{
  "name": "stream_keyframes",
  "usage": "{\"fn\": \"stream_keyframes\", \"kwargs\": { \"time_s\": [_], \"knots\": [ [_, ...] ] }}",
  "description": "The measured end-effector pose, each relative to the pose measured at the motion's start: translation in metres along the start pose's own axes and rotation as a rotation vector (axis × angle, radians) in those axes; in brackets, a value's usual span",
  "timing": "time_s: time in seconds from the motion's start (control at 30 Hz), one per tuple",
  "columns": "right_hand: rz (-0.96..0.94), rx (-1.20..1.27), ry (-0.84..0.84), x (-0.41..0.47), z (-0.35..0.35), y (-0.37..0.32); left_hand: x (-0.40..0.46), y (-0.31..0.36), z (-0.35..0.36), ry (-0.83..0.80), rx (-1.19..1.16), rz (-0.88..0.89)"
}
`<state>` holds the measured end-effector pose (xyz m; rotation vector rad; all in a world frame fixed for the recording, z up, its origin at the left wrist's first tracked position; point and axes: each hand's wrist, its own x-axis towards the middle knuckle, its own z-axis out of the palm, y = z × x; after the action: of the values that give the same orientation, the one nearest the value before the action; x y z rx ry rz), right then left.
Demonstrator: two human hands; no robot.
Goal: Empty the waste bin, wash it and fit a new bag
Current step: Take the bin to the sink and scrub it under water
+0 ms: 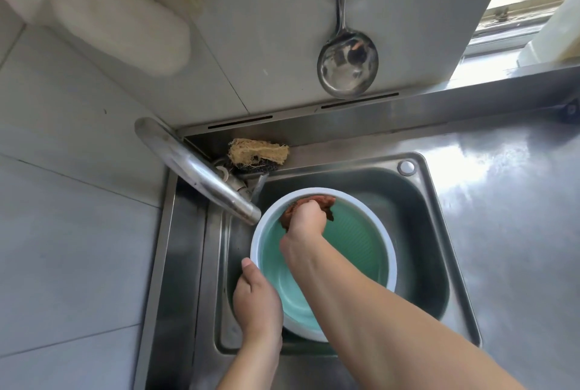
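A steel table with a sink sunk into it fills the view from above, set against a grey tiled wall. Inside the sink stands the waste bin, round, white on the outside and pale green within, emptied and with no bag in it. A curved tap reaches over the sink's left edge, its spout just above the bin's rim; no water can be seen running. A steel ladle hangs on the wall above. A straw-coloured scrubber lies in the back corner behind the tap.

The left hand grips the bin's near left rim, thumb over the edge. The right hand reaches inside, fingers curled around a reddish-brown cloth pressed to the far inner wall.

The likely risk: a hard scrub could tip or spin the light bin if the left hand's hold slips on the wet rim, knocking it against the tap.
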<state>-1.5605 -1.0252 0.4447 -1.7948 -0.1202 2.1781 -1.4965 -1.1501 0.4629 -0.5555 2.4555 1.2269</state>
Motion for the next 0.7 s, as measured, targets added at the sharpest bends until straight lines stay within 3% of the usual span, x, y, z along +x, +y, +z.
{"fn": "stream_keyframes", "kwargs": {
  "time_s": [0.17,0.27,0.43,0.57,0.7],
  "knots": [
    [-0.198,-0.258,-0.201,-0.026,-0.001,0.014,0.003,0.004,0.0,-0.007,0.039,0.036],
    [-0.141,-0.388,-0.225,-0.037,-0.011,0.015,0.003,0.008,0.001,-0.015,0.05,0.073],
    [-0.186,-0.724,-0.514,-0.046,-0.053,0.028,0.002,0.011,-0.001,-0.01,0.047,0.11],
    [-0.118,-0.919,-0.59,-0.037,-0.084,0.025,0.0,0.011,0.001,-0.02,0.067,0.152],
    [-0.159,-1.224,-0.78,-0.031,-0.112,0.017,0.001,0.009,0.003,-0.007,0.054,0.174]
  ]
}}
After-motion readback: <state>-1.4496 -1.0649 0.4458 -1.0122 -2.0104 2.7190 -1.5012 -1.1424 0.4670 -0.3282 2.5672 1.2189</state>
